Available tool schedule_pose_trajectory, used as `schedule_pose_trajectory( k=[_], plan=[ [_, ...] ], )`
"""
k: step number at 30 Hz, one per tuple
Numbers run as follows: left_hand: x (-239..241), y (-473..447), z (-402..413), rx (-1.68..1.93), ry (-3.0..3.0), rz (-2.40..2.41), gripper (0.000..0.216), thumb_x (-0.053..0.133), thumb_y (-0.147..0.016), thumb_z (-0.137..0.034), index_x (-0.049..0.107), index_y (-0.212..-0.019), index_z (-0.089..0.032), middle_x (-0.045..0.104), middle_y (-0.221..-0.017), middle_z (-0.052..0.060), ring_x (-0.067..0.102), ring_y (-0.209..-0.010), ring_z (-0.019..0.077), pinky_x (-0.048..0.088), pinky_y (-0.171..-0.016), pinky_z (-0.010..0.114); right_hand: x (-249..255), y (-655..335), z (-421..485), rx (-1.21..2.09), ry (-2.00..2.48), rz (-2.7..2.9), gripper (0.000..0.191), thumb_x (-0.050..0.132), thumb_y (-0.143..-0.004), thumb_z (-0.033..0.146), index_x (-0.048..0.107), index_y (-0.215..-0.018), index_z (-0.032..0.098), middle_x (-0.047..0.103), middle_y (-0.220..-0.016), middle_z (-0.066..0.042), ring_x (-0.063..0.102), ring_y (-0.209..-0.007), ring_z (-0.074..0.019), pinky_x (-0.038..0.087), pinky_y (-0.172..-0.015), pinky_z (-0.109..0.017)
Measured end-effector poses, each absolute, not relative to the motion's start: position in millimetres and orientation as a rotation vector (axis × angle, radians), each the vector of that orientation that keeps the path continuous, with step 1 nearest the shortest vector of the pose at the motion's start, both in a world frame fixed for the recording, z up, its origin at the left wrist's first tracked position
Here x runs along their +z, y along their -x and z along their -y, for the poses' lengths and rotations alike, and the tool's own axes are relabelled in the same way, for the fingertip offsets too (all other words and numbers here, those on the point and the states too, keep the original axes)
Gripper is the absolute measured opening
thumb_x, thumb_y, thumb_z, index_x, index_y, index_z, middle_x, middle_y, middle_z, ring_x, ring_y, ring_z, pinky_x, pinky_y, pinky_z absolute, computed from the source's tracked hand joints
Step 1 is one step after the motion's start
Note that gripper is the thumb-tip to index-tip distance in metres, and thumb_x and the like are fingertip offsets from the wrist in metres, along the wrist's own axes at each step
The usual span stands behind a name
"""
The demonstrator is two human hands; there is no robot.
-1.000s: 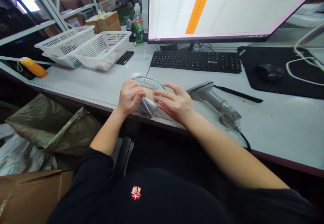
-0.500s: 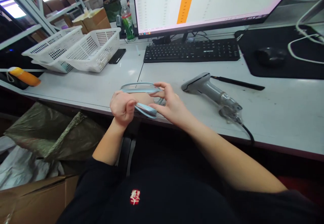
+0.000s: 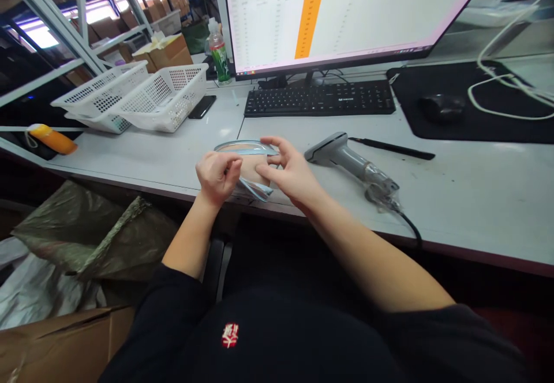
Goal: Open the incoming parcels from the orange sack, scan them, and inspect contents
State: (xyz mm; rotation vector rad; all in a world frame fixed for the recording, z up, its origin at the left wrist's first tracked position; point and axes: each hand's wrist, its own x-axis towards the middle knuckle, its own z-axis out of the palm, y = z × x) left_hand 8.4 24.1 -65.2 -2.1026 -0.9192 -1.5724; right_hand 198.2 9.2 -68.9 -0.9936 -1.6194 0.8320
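Observation:
Between my hands, at the front edge of the desk, is a beige item with pale blue edging point(image 3: 254, 167). It looks like a small pouch with a clear part along its far side, but its exact kind does not show. My left hand point(image 3: 219, 176) is closed on its left end, thumb bent against the curled fingers. My right hand point(image 3: 291, 171) grips the right end, with the thumb on the beige face and the fingers along the far edge. A flap of blue edging hangs out toward me at the near side. My palms hide both ends.
Right of my hands lies a grey barcode scanner point(image 3: 346, 155) with a cable, and a black pen-like stick point(image 3: 392, 149). Behind stand a keyboard point(image 3: 320, 99), monitor point(image 3: 363, 14) and mouse point(image 3: 442, 108). White baskets point(image 3: 162, 103), a phone point(image 3: 202, 107) and a bottle point(image 3: 219, 57) are at left.
The item has tilted so more of its beige face shows. My right thumb has moved from the near blue edging up onto that face. The camera view has shifted slightly.

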Motion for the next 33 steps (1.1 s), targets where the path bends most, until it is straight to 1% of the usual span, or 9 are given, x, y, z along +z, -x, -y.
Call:
schedule_pose_trajectory(
  k=[2,6,8,13,16,19,25,28,33],
  plan=[
    [-57.4,-8.1,-30.9,-1.474,2.140,1.005,0.041,0.043,-0.109,-0.047,0.068,-0.088,-0.022,0.065,-0.065,0.000,0.057,-0.059,0.0154,0.043,-0.064,0.031,-68.6,-197.7,-8.5,0.669,1.009,1.688,0.050,0.066,-0.085,0.026,0.062,-0.135,0.025,0.076,-0.109,-0.006,0.073,-0.100,-0.0267,0.047,-0.112,-0.062],
    [-54.8,-6.3,-45.0,-1.282,2.157,1.229,0.059,0.031,-0.110,-0.053,0.061,-0.071,-0.021,0.063,-0.062,0.003,0.055,-0.059,0.0172,0.035,-0.064,0.035,-70.7,-196.8,-12.7,0.083,0.949,1.900,0.031,0.059,-0.092,0.014,0.074,-0.114,0.030,0.077,-0.097,-0.005,0.063,-0.131,-0.0321,0.001,-0.125,-0.075],
    [-57.9,-3.7,-48.5,-1.268,2.143,1.269,0.062,0.027,-0.111,-0.051,0.059,-0.067,-0.022,0.063,-0.061,0.005,0.054,-0.058,0.0183,0.033,-0.064,0.036,-72.8,-198.5,-15.8,-0.015,0.874,1.970,0.030,0.059,-0.093,0.013,0.076,-0.110,0.031,0.077,-0.096,-0.004,0.062,-0.131,-0.0318,-0.002,-0.126,-0.075],
    [-54.5,6.9,-46.1,-1.288,2.095,1.419,0.057,0.029,-0.110,-0.047,0.068,-0.075,-0.022,0.071,-0.070,0.005,0.060,-0.064,0.0204,0.036,-0.068,0.037,-72.1,-213.1,-14.0,0.056,0.854,1.881,0.028,0.065,-0.092,0.020,0.073,-0.117,0.031,0.076,-0.094,-0.002,0.070,-0.115,-0.0276,0.008,-0.128,-0.072],
    [-46.6,8.2,-41.4,-1.315,2.121,1.448,0.057,0.029,-0.109,-0.044,0.070,-0.077,-0.023,0.073,-0.073,0.004,0.063,-0.068,0.0199,0.041,-0.082,0.038,-66.9,-219.9,-7.9,0.316,0.934,1.682,0.033,0.068,-0.090,0.025,0.068,-0.123,0.027,0.075,-0.094,-0.002,0.073,-0.100,-0.0242,0.037,-0.122,-0.063],
    [-43.2,1.4,-37.4,-1.320,2.293,1.313,0.056,0.030,-0.108,-0.046,0.068,-0.074,-0.023,0.072,-0.073,0.003,0.064,-0.071,0.0193,0.043,-0.087,0.037,-59.4,-215.5,-0.9,0.528,0.952,1.574,0.032,0.066,-0.090,0.028,0.066,-0.122,0.025,0.075,-0.097,-0.003,0.072,-0.093,-0.0225,0.057,-0.099,-0.048],
    [-39.6,3.3,-37.2,-1.138,2.477,1.265,0.061,0.026,-0.108,-0.051,0.062,-0.067,-0.023,0.062,-0.059,0.003,0.056,-0.059,0.0202,0.042,-0.076,0.038,-37.5,-208.9,23.9,0.311,0.767,1.865,0.014,0.061,-0.092,0.024,0.072,-0.101,0.028,0.074,-0.095,-0.005,0.068,-0.101,-0.0252,0.057,-0.095,-0.045],
    [-36.8,22.8,-40.3,-1.180,2.397,1.327,0.067,0.017,-0.108,-0.051,0.067,-0.072,-0.024,0.065,-0.063,0.005,0.058,-0.062,0.0212,0.041,-0.073,0.037,-29.2,-232.7,29.0,0.421,0.784,1.572,0.017,0.064,-0.094,0.029,0.069,-0.110,0.030,0.072,-0.100,-0.004,0.069,-0.095,-0.0216,0.059,-0.093,-0.043],
    [-40.5,37.7,-48.6,-1.186,2.221,1.220,0.057,0.033,-0.105,-0.055,0.072,-0.079,-0.023,0.067,-0.063,0.004,0.055,-0.058,0.0210,0.040,-0.078,0.040,-40.0,-264.1,8.9,0.563,0.795,1.311,0.045,0.067,-0.094,0.045,0.058,-0.138,0.037,0.074,-0.117,-0.004,0.071,-0.103,-0.0224,0.056,-0.099,-0.048]
  ],
)
